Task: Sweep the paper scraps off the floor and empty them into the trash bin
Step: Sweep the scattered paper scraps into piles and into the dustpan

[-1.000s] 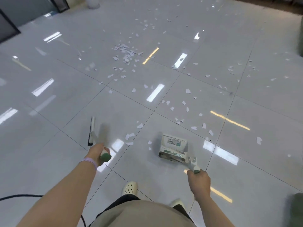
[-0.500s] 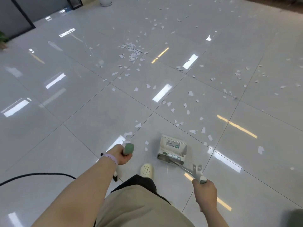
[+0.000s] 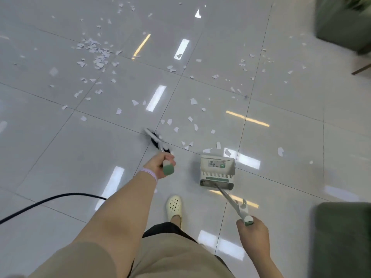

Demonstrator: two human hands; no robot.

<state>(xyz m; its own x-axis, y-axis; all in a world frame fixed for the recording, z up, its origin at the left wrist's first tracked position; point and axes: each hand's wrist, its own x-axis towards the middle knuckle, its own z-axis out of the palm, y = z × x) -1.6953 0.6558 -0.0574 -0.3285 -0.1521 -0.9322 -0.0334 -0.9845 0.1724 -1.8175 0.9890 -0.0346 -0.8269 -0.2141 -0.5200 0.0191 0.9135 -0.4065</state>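
Note:
White paper scraps [image 3: 96,55] lie scattered over the glossy grey tile floor [image 3: 50,147], densest at the upper left, with several more just ahead of the dustpan. My left hand [image 3: 160,164] grips the green-tipped handle of a broom whose black-bristled head [image 3: 155,140] touches the floor left of the nearest scraps. My right hand [image 3: 252,230] grips the long handle of a white and green dustpan [image 3: 217,170], which stands on the floor to the right of the broom. No trash bin is in view.
A black cable [image 3: 50,200] runs across the floor at the lower left. Dark green upholstered furniture stands at the upper right [image 3: 343,23] and lower right [image 3: 341,237]. My foot in a pale clog [image 3: 174,207] is between the broom and the dustpan.
The broom head has swung from my left side forward and to the right, reaching the scraps near the dustpan. The view has turned right, bringing the green furniture into sight.

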